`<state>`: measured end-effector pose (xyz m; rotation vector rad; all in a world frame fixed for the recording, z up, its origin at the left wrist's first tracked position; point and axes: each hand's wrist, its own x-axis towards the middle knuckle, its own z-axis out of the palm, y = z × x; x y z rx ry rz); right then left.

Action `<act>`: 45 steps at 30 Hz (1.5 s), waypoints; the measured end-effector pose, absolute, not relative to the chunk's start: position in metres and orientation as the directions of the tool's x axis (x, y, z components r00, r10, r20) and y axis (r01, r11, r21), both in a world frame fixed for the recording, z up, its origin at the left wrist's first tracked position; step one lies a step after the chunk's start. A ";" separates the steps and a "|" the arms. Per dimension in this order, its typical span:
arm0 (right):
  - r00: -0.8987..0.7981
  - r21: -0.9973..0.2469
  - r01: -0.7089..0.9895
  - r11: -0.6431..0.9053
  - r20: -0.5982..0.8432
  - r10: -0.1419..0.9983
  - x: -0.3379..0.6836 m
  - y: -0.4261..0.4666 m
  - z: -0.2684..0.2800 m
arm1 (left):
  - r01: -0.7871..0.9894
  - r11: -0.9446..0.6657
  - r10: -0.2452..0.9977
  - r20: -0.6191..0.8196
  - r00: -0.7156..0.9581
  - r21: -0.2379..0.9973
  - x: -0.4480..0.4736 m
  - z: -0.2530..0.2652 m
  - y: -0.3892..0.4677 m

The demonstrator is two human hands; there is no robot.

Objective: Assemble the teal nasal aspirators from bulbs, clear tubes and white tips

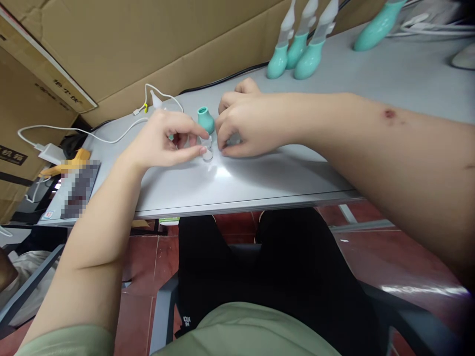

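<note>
My left hand (174, 138) pinches a small clear plastic piece (207, 154) between thumb and index finger, just above the grey table. Close by on the right, my right hand (241, 123) has its fingers curled down at the tabletop, thumb near the fingertips. Whatever it holds, if anything, is hidden. Behind the clear piece, between the hands, a mint-green rubber bulb (205, 120) stands upright with its open neck facing up. A white pointed nozzle tip (156, 100) shows beyond my left hand, its lower part covered.
Several bulb nasal aspirators (309, 59) stand at the back, and another green bulb (378, 27) is further right. A white cable (122, 133) runs across the left side to a charger (52, 153). Cardboard (166, 44) walls the back edge. A phone-like dark panel (79, 188) lies left.
</note>
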<state>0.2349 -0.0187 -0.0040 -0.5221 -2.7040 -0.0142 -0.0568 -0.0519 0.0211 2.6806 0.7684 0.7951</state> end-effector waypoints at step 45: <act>-0.457 -0.525 0.042 0.850 0.747 0.483 0.230 -0.023 0.004 | 0.078 -0.941 0.331 0.855 0.399 0.328 -0.095 -0.035 0.028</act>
